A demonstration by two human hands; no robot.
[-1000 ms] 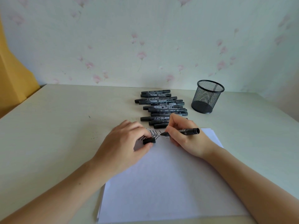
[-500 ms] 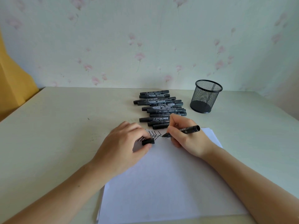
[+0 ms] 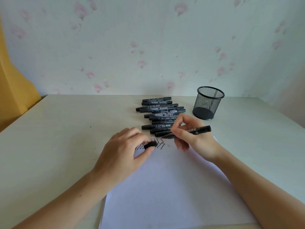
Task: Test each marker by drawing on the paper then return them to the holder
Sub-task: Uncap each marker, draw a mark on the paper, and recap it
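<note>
The right hand [image 3: 193,138] grips an uncapped black marker [image 3: 196,130], its tip blurred just over the paper [image 3: 165,187]. The left hand [image 3: 125,156] pinches its cap [image 3: 150,144]. Best press lightly beside the zigzag marks [image 3: 158,143]; the mesh holder [image 3: 208,103] stands apart.

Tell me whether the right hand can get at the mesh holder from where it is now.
Probably yes. The right hand, gripping a marker, sits just in front of the mesh holder, with only bare table between. The holder's top is open, and the pile of markers lies off to its left.
</note>
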